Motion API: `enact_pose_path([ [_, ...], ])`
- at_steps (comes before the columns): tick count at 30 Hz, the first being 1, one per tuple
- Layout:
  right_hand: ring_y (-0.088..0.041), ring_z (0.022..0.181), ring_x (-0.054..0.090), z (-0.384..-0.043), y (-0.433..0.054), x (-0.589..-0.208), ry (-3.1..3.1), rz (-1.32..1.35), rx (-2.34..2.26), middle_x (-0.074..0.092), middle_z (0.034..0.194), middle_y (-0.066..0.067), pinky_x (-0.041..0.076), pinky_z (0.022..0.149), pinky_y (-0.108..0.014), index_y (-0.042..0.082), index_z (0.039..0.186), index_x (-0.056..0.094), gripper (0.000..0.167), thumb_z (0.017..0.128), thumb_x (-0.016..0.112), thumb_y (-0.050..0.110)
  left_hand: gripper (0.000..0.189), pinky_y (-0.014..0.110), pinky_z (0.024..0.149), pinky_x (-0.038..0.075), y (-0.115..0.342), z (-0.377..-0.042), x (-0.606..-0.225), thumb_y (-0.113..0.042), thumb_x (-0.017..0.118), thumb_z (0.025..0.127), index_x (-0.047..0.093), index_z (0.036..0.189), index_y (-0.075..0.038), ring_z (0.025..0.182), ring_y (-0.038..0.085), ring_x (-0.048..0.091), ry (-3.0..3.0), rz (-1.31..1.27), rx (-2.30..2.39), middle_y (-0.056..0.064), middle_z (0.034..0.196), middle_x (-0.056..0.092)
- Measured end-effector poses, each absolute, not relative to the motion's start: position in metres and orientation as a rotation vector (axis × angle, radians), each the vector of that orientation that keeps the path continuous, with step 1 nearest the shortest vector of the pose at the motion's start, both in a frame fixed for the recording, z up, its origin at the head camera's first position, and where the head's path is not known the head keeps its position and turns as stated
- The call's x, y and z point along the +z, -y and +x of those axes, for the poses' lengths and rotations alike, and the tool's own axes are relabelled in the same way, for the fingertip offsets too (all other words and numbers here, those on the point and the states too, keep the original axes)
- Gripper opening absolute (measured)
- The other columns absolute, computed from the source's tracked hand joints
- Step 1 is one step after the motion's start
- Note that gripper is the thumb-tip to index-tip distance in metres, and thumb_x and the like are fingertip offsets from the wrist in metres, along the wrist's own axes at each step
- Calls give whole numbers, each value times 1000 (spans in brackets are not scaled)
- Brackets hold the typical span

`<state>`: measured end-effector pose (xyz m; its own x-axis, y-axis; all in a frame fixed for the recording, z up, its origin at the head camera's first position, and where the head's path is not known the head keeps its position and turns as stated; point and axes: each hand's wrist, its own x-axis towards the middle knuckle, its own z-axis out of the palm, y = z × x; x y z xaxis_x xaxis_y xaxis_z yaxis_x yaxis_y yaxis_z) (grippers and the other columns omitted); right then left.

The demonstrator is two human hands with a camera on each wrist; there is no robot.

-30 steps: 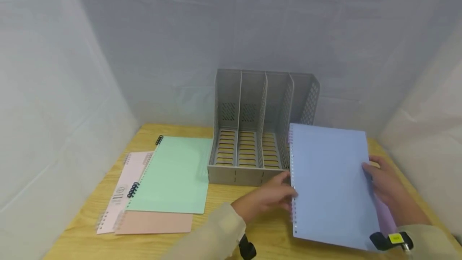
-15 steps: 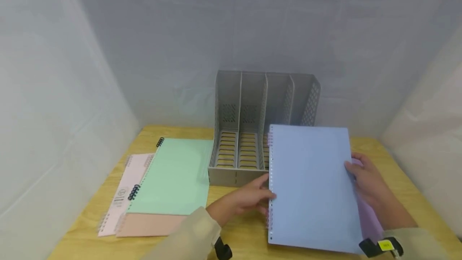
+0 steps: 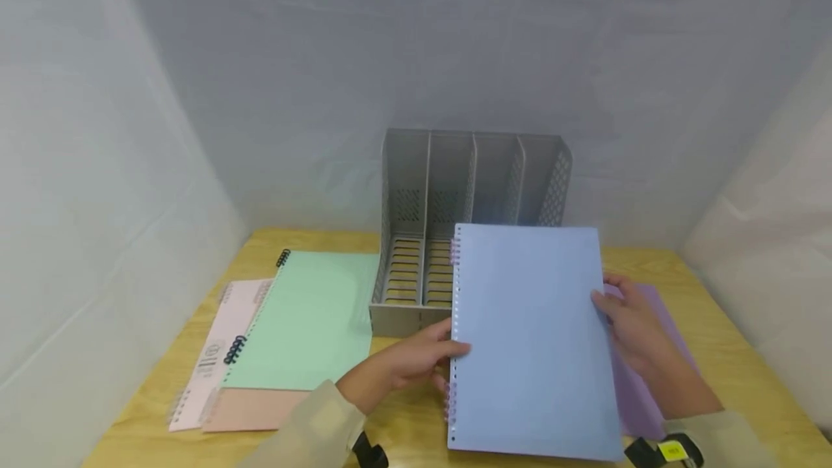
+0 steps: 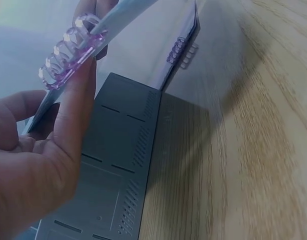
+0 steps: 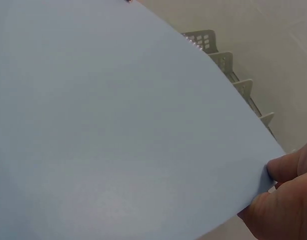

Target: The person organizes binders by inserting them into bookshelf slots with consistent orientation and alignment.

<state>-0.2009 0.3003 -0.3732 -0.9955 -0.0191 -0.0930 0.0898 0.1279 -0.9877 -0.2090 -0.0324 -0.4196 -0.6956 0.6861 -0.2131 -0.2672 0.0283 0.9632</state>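
At the right wrist, a yellow tag (image 3: 673, 451) is too small to read. The left hand (image 3: 412, 358) pinches the ringed edge of a blue notebook (image 3: 529, 338), held above the worktop (image 3: 143, 430); the right hand (image 3: 635, 327) pinches its opposite edge. It partly hides a purple notebook (image 3: 635, 406). Leftward, a mint notebook (image 3: 305, 323) overlaps peach (image 3: 253, 410) and pale-pink notebooks (image 3: 224, 316), the latter's print illegible. Beyond, the blue cover blocks the grey rack's (image 3: 396, 321) lower right.

The lower right of the grey rack (image 3: 395, 321) is hidden behind the blue notebook (image 3: 533, 345). Right of the blue notebook, the purple notebook (image 3: 633, 404) is partly covered by the right hand (image 3: 627, 316); to the left, the peach notebook (image 3: 253, 410) is mostly covered, and print on the pink notebook (image 3: 209, 352) cannot be read.
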Motion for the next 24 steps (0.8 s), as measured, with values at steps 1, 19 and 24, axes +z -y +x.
enact_pose_path([
  [1,-5,92,57,-200,-299,-373,-2286,75,-2022,56,101,9,51,78,-25,21,126,34,28,103,49,29,51,28,55,56,34,-208,-419,-16,50,101,35,149,-15,89,24,66,-1611,434,1752,13,114,66],
  [19,-6,90,56,-195,-279,-362,-2206,20,-2103,56,101,8,50,76,-24,23,123,37,25,103,50,28,52,28,57,57,58,-201,-411,-17,51,101,32,149,-7,80,18,69,-1595,468,1761,16,108,69],
  [24,-6,90,57,-195,-273,-366,-2184,28,-2111,56,100,8,49,77,-24,23,122,38,23,103,50,26,52,27,56,56,67,-199,-411,-16,50,102,32,150,-7,80,18,69,-1591,485,1761,18,111,69],
])
